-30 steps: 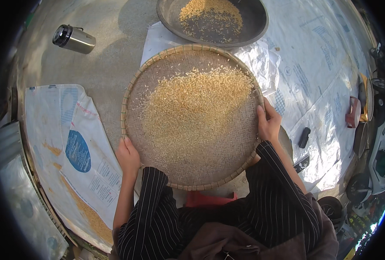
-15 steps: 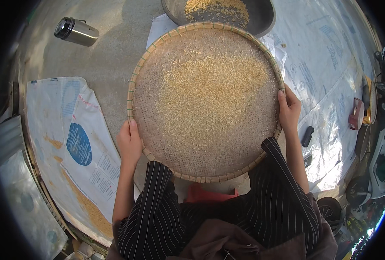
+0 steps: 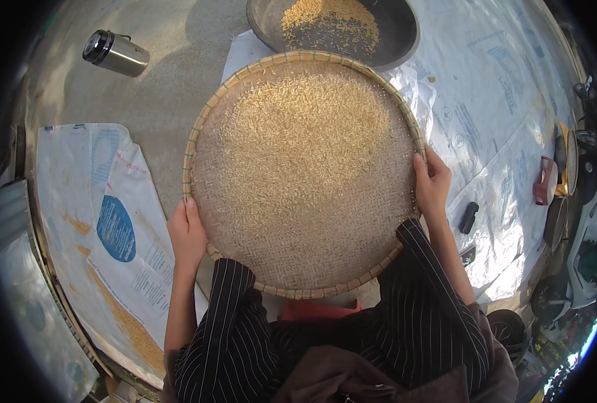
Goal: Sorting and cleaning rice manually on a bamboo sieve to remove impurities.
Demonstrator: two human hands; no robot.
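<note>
A round woven winnowing basket with a bound bamboo rim is held in front of me, above my knees. Pale unhusked grain is spread over it, thickest toward the far side; the near part shows mostly bare weave. My left hand grips the rim at the lower left, thumb on top. On the right side my right hand clasps the rim the same way. The fingers of both hands are partly hidden beneath the basket.
Beyond the basket stands a wide dark basin with golden grain in it. A steel flask lies at the far left. Printed sheets cover ground on both sides, with a small black object at right. Parked motorbikes line the right edge.
The basket and both hands have shifted slightly left and nearer in the picture. Grain has gathered more toward the basket's far side, and more of the basin shows.
</note>
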